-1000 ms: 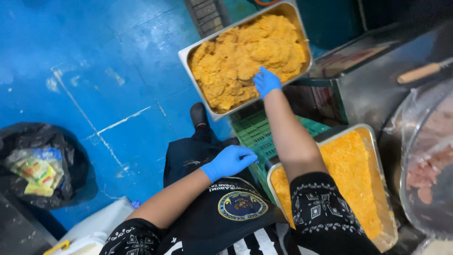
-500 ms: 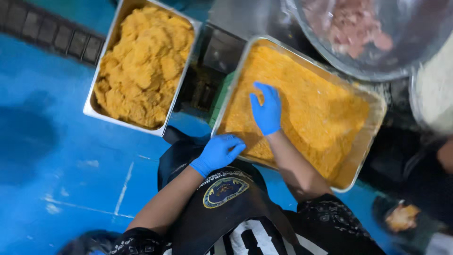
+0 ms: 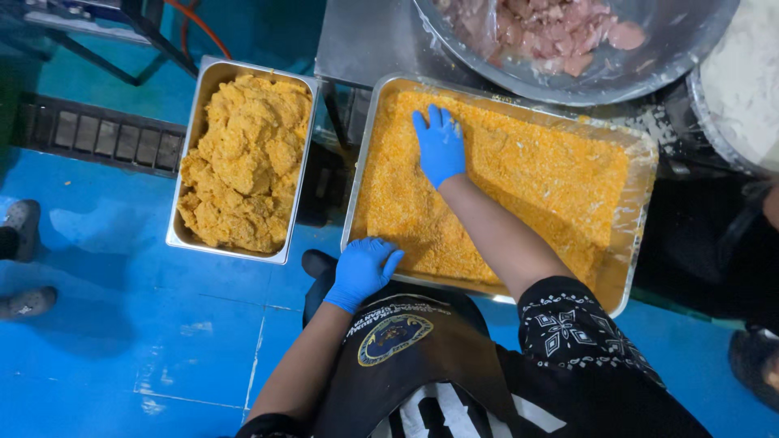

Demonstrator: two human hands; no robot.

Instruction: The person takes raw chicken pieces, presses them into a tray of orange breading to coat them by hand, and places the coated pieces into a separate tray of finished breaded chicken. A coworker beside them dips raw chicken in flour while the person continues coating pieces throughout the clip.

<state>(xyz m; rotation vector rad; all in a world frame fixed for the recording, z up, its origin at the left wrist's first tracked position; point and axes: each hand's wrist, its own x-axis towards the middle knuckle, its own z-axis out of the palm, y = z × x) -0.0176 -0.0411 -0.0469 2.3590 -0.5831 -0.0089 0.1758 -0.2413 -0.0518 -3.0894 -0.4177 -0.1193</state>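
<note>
Both my hands wear blue gloves. My right hand (image 3: 439, 146) lies flat, fingers spread, on the orange crumbs in a wide metal tray (image 3: 641, 154) in front of me. My left hand (image 3: 361, 270) rests on the near left edge of that tray, fingers curled over the rim and holding nothing else. To the left, a deep metal pan (image 3: 188, 170) is heaped with crumb-coated pieces (image 3: 243, 162).
A big metal bowl (image 3: 665, 57) of raw pink meat (image 3: 560, 24) stands behind the tray, a bowl of white powder (image 3: 746, 81) at the far right. The floor (image 3: 122, 324) is blue, with a drain grate (image 3: 97, 138) and another person's shoes (image 3: 24, 259) at the left.
My right hand went from the pan of coated pieces to the crumb tray and now presses flat further back. The view swung right; my left hand moved to the tray's rim.
</note>
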